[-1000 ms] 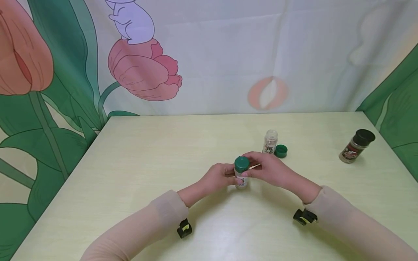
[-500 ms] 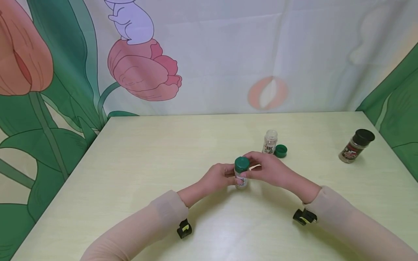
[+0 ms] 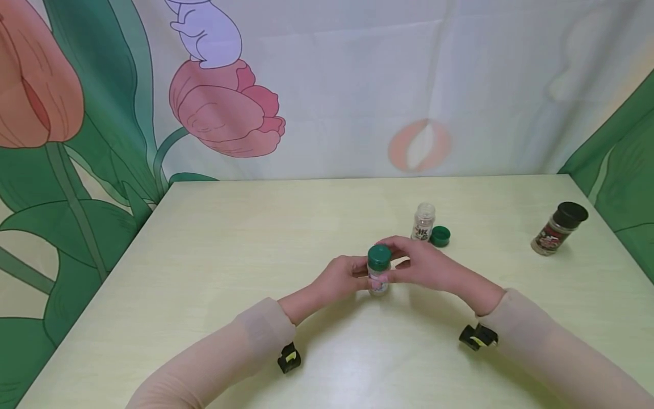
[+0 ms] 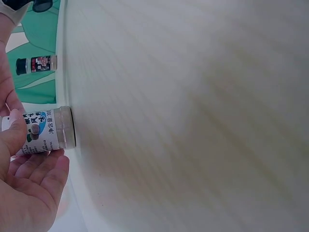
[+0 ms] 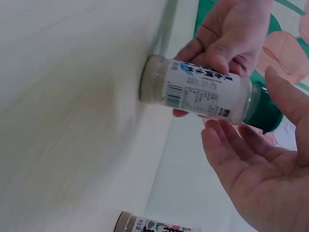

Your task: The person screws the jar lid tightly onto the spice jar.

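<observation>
A seasoning jar [image 5: 203, 92] with a white printed label stands upright on the table. On its top is a green cap [image 3: 379, 258]. My left hand [image 3: 337, 278] grips the jar's body, thumb on the near side of the label and fingers behind, as the left wrist view also shows along the jar [image 4: 38, 133]. Around the upper part of the jar, my right hand [image 5: 260, 179] is loosely spread. Its thumb lies close by the cap and its fingers sit on the opposite side with a gap from the jar.
Behind my right hand stands an uncapped clear seasoning jar [image 3: 423, 221], with a loose green cap [image 3: 440, 236] lying beside it on the pale table [image 3: 255, 227]. Farther right is a black-lidded seasoning jar [image 3: 557, 227]. A printed curtain [image 3: 332, 113] hangs past the table's back edge.
My right thumb has slid slightly down from the green cap's edge to the jar, and my right hand has loosened a little. The left hand and the jar have stayed in place.
</observation>
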Demonstrator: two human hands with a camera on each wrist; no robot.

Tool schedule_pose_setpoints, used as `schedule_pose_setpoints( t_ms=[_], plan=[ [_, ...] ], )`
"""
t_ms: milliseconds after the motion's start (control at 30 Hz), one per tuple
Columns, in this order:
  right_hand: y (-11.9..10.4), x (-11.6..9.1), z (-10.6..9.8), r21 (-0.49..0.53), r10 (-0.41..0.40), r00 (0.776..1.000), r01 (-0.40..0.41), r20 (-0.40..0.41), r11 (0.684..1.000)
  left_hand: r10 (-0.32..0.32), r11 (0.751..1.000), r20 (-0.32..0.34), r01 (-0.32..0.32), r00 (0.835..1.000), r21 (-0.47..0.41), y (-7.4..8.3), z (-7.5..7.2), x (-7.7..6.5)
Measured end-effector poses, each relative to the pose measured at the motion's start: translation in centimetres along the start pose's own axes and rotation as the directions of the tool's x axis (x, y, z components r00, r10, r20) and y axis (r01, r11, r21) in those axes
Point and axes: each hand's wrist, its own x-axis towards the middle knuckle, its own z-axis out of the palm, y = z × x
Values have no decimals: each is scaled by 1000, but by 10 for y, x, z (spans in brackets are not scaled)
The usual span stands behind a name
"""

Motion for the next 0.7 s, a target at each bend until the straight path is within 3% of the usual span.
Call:
schedule_pose_setpoints(
  t_ms=[233, 700],
  plan=[
    [-4, 1, -10, 66, -24, 994, 18, 105, 998, -4, 1000, 2, 4, 1000, 9, 2, 0, -1],
    [-7, 1, -6, 9, -55, 997, 55, 51, 998, -1, 1000, 11, 1, 1000, -7, 2, -1, -2]
  ],
)
